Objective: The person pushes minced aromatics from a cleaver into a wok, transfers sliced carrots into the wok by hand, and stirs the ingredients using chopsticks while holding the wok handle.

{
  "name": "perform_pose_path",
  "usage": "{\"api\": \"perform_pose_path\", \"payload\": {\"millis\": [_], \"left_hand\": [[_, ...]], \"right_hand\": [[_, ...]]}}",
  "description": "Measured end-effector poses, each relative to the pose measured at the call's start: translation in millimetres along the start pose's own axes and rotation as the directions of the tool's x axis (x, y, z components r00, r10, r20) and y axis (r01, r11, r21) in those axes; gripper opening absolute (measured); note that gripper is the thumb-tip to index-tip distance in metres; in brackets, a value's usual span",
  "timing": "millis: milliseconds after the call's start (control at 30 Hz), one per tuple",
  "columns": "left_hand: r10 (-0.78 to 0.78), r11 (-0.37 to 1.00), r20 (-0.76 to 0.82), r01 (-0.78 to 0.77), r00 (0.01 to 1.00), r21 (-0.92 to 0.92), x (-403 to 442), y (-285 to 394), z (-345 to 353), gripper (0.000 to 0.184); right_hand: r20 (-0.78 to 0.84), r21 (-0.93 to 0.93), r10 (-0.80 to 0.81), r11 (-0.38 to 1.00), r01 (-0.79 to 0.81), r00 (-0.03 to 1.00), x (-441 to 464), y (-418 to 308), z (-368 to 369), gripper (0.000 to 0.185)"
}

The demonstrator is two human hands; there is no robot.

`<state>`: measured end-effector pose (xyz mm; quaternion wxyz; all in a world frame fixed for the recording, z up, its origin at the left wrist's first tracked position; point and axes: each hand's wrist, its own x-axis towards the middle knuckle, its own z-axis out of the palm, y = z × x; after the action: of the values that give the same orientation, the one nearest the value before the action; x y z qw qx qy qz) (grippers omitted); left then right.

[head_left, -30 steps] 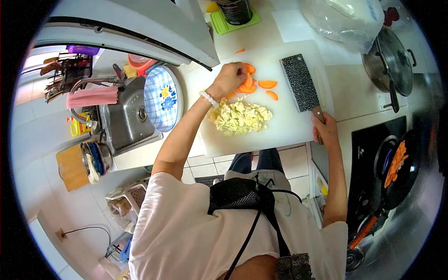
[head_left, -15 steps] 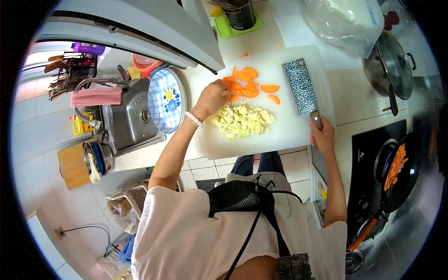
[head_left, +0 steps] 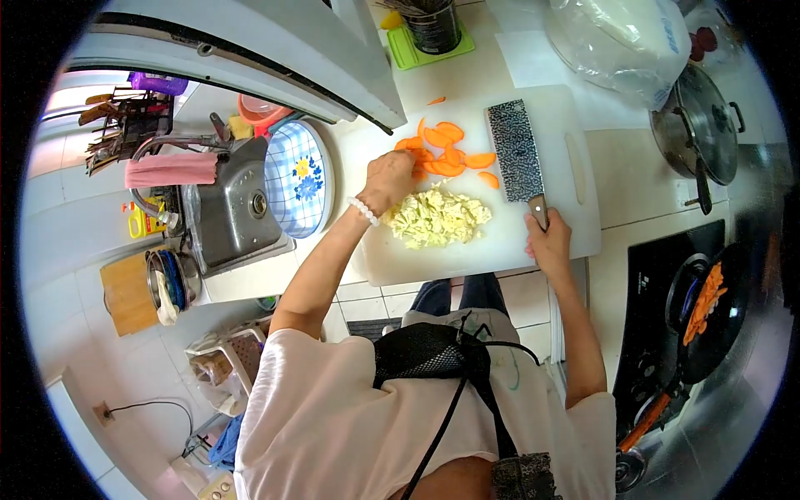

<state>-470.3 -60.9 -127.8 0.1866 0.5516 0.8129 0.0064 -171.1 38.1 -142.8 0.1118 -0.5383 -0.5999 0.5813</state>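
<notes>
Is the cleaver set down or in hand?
In hand: the right hand grips the cleaver by its handle, the blade's broad face showing over the cutting board. Whether blade and board touch, I cannot tell.

Pink cloth [head_left: 171, 172] draped over faucet [head_left: 187, 143] beside metal sink [head_left: 229, 237]. Black canister [head_left: 437, 33] standing on green tray [head_left: 404, 50]. Glass-lidded pot [head_left: 710, 125] beside plastic bag [head_left: 621, 50].

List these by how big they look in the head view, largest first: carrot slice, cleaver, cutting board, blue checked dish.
1. Cutting board
2. Blue checked dish
3. Cleaver, its handle partly covered by the right hand
4. Carrot slice, any single one
</notes>
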Motion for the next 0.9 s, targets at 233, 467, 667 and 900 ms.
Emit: {"api": "perform_pose_path", "payload": {"millis": [233, 467, 667, 900], "left_hand": [[-0.061, 0.996, 0.000, 0.061, 0.998, -0.059, 1, 1, -5, 0.025], [-0.139, 0.978, -0.083, 0.123, 0.987, -0.168, 3, 8, -6, 0.025], [-0.173, 0.921, -0.225, 0.076, 0.959, -0.383, 15, -1, -6, 0.020], [-0.145, 0.932, -0.349, 0.009, 0.926, -0.363, 45, 12, -12, 0.015]], "right_hand": [[0.065, 0.024, -0.022, 0.999, 0.021, 0.998, 13, -20, 27, 0.027], [0.119, -0.002, -0.060, 0.998, 0.061, 0.991, 31, -33, 38, 0.026], [0.138, -0.001, -0.047, 0.999, 0.048, 0.989, 32, -30, 32, 0.025], [0.061, 0.050, -0.034, 0.998, 0.031, 0.998, 28, -25, 19, 0.025]]}}
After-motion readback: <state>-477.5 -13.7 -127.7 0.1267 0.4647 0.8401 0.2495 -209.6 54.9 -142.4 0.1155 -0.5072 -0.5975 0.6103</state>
